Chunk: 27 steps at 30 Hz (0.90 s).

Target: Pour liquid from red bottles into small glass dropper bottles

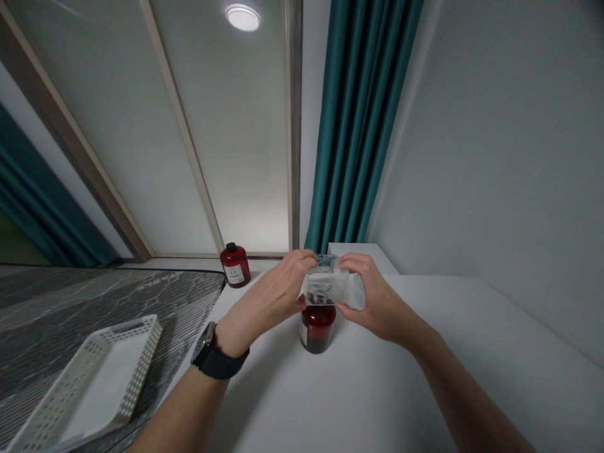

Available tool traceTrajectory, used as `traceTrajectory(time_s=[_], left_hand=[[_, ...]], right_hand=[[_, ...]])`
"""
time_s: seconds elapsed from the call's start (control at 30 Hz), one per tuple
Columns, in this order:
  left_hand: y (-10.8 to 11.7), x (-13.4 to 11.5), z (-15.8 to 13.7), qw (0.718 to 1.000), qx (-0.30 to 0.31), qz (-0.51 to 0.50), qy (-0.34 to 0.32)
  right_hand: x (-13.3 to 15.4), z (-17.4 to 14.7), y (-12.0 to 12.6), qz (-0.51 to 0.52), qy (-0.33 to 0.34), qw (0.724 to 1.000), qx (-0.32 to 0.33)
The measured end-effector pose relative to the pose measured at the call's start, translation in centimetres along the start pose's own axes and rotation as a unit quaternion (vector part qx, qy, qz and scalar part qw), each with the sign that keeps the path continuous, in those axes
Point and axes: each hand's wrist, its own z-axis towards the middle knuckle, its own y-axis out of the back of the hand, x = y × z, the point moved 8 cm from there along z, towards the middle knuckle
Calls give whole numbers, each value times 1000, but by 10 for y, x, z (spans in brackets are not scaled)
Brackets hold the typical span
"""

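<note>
Between my two hands is a clear container (326, 284) with a whitish, frosted part at its right end. It lies sideways above the table, and I cannot tell whether it touches the bottle below. My left hand (282, 284) grips its left side, fingers on top and thumb beneath. My right hand (370, 294) clasps the frosted right end the same way. Directly below stands a dark red bottle (318, 336) with a pale label on its left side; its top is hidden behind the container. Another red bottle (234, 265) with a black cap and white label stands farther back, left.
The white table (358, 384) runs to the wall at the right, with a white raised block (361, 251) at its back. A white perforated basket (101, 384) rests lower left on a grey patterned surface (189, 296). Green curtains (363, 126) hang behind.
</note>
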Motion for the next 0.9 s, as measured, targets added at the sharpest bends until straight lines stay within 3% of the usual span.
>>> traceTrajectory(time_s=[0.17, 0.37, 0.53, 0.73, 0.9], left_hand=[[0, 0, 0, 1000, 5, -26, 5], [-11, 16, -2, 995, 33, -74, 57], [-20, 27, -4, 989, 33, -117, 90], [-23, 34, -5, 980, 0, -162, 112], [-23, 34, -6, 978, -6, -175, 113]], right_hand=[[-6, -1, -2, 9, -28, 999, 16], [-16, -2, -7, 30, -70, 997, 21], [-27, -7, -13, 103, -116, 988, 5], [-49, -17, -33, 290, -227, 930, -4], [-50, -17, -43, 369, -249, 895, -18]])
